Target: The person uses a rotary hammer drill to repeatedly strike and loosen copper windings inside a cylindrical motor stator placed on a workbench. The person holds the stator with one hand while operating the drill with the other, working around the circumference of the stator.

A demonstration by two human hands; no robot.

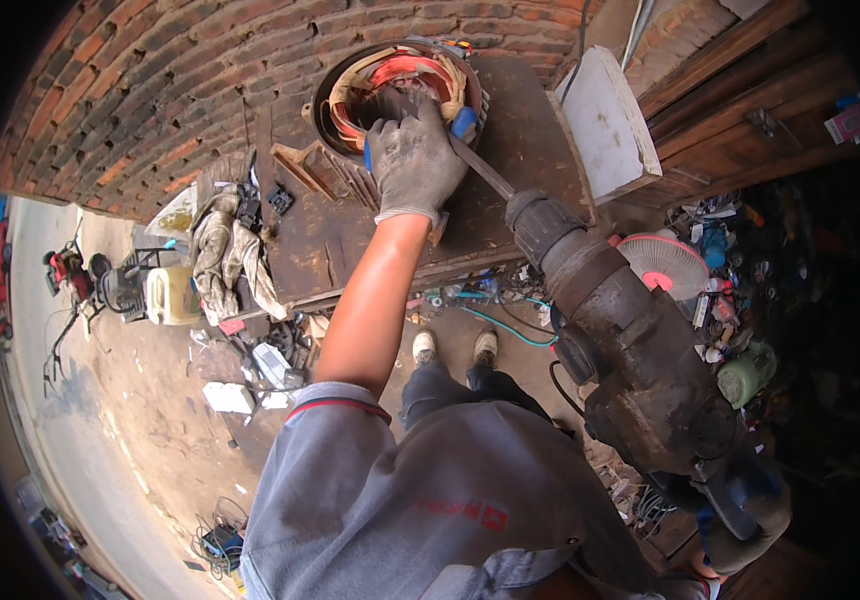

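Note:
My left hand [415, 160], in a grey glove, is closed at the front of a round motor stator [326, 105] with red copper windings and pale insulation, on a brown worktable [312, 255]. What its fingers grip is hidden. My right hand [750, 510], in a dark, blue-marked glove, is wrapped round the rear handle of a large grimy rotary hammer [620, 350] at lower right. Its long steel chisel [485, 170] reaches up-left to the stator, beside my left hand; its tip is hidden. Wooden pieces [315, 170] lie left of the stator.
A brick wall [150, 100] rises behind. A white board [600, 120] stands right of the table. Crumpled cloth [230, 250] hangs at its left, near a yellow jerrycan [172, 295]. A pink fan [662, 265], green bottle [740, 375], hose [515, 330] and scrap clutter the ground.

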